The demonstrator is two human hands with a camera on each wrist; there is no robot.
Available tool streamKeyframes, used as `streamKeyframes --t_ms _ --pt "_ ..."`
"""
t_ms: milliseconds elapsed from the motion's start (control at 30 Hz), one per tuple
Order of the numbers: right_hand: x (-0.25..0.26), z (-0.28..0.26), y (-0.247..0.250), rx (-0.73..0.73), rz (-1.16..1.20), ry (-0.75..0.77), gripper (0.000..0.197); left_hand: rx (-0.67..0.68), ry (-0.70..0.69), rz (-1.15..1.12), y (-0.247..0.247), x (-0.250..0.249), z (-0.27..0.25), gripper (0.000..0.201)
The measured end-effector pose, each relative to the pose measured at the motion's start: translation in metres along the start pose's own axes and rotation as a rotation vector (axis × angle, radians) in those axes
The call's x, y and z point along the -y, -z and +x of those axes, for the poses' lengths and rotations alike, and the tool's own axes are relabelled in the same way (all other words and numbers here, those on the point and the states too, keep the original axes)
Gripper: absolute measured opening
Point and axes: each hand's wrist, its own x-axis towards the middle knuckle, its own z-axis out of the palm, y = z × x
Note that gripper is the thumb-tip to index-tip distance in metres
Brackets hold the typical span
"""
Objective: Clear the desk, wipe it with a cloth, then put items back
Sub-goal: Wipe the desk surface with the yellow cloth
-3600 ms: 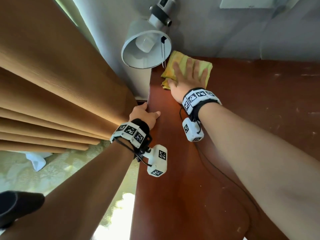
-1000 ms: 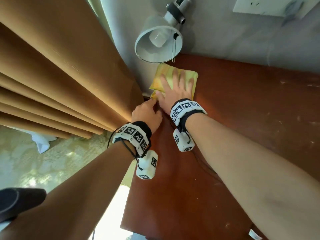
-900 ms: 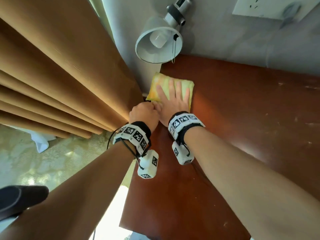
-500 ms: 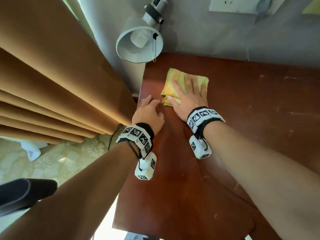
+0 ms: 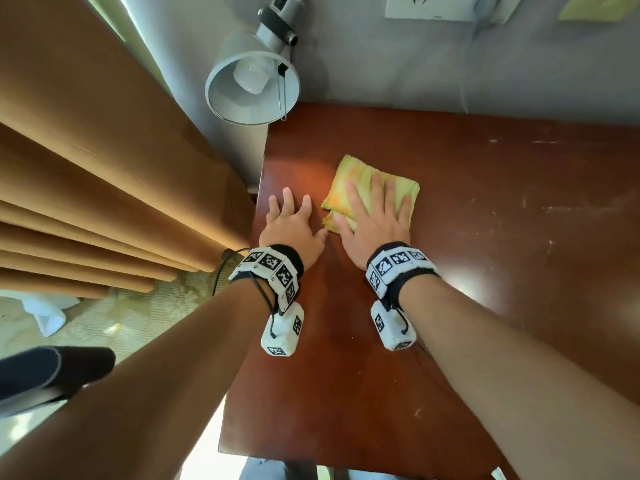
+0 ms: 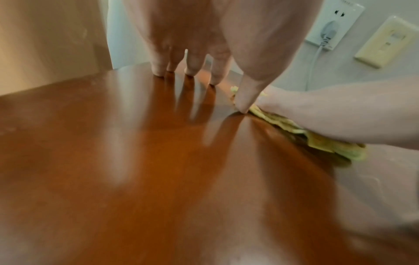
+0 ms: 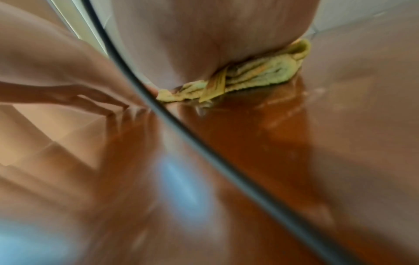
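Observation:
A folded yellow-green cloth [image 5: 349, 180] lies on the reddish-brown desk [image 5: 485, 237] near its back left corner. My right hand [image 5: 375, 216] presses flat on the cloth with straight, spread fingers. In the right wrist view the cloth [image 7: 260, 75] bunches under the palm. My left hand [image 5: 292, 225] rests flat on the bare wood just left of the cloth, close to the desk's left edge, holding nothing. In the left wrist view its fingertips [image 6: 190, 71] touch the desk [image 6: 113, 143], and the cloth [image 6: 317, 141] lies to the right under the other hand.
A white lamp shade [image 5: 251, 88] hangs over the desk's back left corner. Orange-brown curtains [image 5: 86, 168] hang along the left edge. A wall socket [image 5: 446, 6] with a plug and cord sits on the grey wall behind. A black cable [image 7: 204, 152] crosses the right wrist view.
My right hand has slid the cloth rightward and toward me, away from the back left corner. My left hand has moved from the desk's edge onto the top and flattened out.

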Motion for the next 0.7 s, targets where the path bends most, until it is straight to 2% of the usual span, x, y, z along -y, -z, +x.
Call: streamKeyframes --t_ms 167,300,533,700 --pt "-0.002 -0.03 -0.006 0.05 0.013 -0.012 0.067 0.001 0.01 0.001 -0.001 -0.002 -0.002 0.071" --pt "-0.008 -0.011 -0.001 0.055 0.018 -0.007 0.067 -0.002 0.003 -0.033 0.0 -0.004 -0.003 0.071" --pt "-0.021 0.035 0.018 0.079 0.058 -0.093 0.067 -0.005 -0.021 -0.079 0.002 0.001 -0.002 0.071" --pt "-0.029 0.0 0.006 -0.003 0.092 -0.176 0.068 -0.049 -0.08 -0.104 -0.004 -0.003 -0.007 0.063"
